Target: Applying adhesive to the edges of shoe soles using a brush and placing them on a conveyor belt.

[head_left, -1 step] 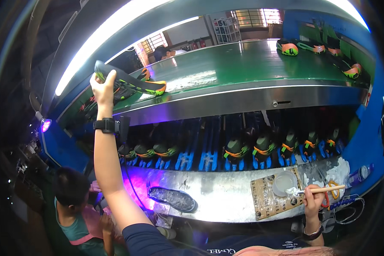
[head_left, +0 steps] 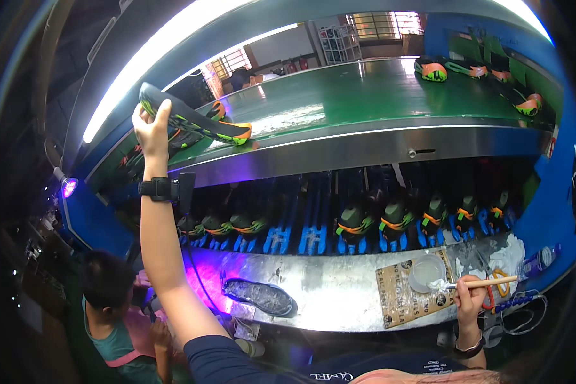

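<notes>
My left hand (head_left: 152,128) is raised at the upper left, closed around one end of a dark shoe sole (head_left: 195,121) with green marks and an orange end. The sole is tilted over the green belt, and similar colourful pieces lie behind it, partly hidden. In my right hand (head_left: 469,299) is a wooden-handled brush (head_left: 493,281), its tip white and wet beside a round clear tub (head_left: 427,273). That tub sits on a sheet of printed brown cardboard (head_left: 400,297). A dark sole (head_left: 260,296), wet-looking on top, lies on the metal bench between my arms.
Shoe uppers with orange laces (head_left: 354,224) stand in a row on blue holders behind the bench (head_left: 339,288). More shoe pieces (head_left: 432,70) rest on the green belt (head_left: 358,89). White cloth (head_left: 509,256) and a bottle (head_left: 541,258) are at right. Another person (head_left: 118,320) sits at lower left.
My left hand and the sole in it have shifted very slightly upward and left. My right hand with the brush looks nearly unmoved.
</notes>
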Motion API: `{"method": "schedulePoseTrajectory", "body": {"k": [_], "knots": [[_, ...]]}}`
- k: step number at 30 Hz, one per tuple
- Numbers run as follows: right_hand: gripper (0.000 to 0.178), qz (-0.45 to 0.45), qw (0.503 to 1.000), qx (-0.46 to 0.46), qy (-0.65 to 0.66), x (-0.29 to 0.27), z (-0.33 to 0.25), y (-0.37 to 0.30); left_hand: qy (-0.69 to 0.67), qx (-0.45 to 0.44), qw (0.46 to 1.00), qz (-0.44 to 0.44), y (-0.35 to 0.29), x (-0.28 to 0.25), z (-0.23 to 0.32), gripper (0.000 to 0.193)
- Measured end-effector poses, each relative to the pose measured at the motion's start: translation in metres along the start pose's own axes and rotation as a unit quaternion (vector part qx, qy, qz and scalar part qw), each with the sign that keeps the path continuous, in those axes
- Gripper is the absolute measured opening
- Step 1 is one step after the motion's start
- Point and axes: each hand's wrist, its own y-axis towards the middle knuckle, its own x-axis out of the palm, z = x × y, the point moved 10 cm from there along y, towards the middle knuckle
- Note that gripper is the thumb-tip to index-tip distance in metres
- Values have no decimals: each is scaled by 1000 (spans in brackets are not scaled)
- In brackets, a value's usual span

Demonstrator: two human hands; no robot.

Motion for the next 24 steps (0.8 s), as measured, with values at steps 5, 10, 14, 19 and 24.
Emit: {"method": "schedulePoseTrajectory", "body": {"k": [5, 10, 14, 19, 24], "knots": [[6, 2, 1000, -11, 1, -5, -10, -8, 51, 30, 995, -77, -36, 51, 12, 102], [6, 27, 999, -14, -22, -24, -20, -19, -79, -94, 984, -127, -73, 97, -27, 41], [4, 21, 993, -64, -97, -46, -18, -9, -154, -235, 960, -8, -115, 83, -20, 45], [7, -11, 983, -10, -184, -47, 25, 15, -493, -416, 755, -122, -289, 134, 38, 92], [11, -52, 953, 2, -297, -26, 53, 31, -388, -541, 731, -149, -442, 150, 67, 94]]}}
